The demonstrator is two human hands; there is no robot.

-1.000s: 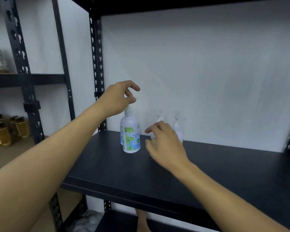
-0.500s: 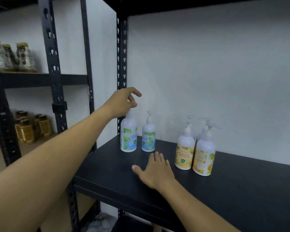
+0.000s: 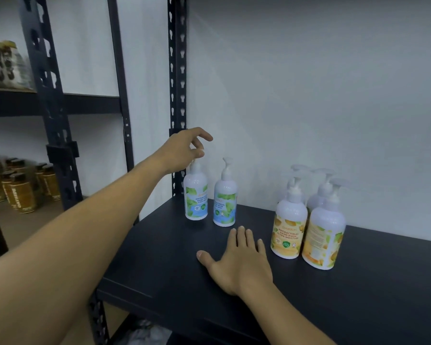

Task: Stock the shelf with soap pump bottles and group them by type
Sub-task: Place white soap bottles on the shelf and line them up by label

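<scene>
Head view, the only one. The dark shelf [image 3: 159, 270] now shows its full stock; a second ago the right hand was up among the bottles and hid most of them. Two groups stand clear of each other. At the back left corner sit the two mint bottles: the left mint bottle [image 3: 196, 195] and the right mint bottle [image 3: 225, 202], side by side, nearly touching. To the right, well apart, stands the yellow group: front-left yellow bottle [image 3: 288, 227], front-right yellow bottle [image 3: 324, 235], with more pump heads visible behind them; their exact count is hard to tell.

Left hand [image 3: 184, 149] hovers at the pump of the left mint bottle, fingers loosely curled, thumb and forefinger near the pump top. Whether they pinch it or have just let go, I cannot tell; the pump is mostly hidden behind the hand. The bottle looks upright on the shelf.

Right hand [image 3: 239, 262] has dropped back from the bottles and lies flat, palm down on the shelf between the two groups, fingers spread, grasping nothing.

Judgement: sorting by type looks done for what is on the shelf. The left hand's bottle appears placed; any remaining work is a final nudge or fetching more stock.
</scene>
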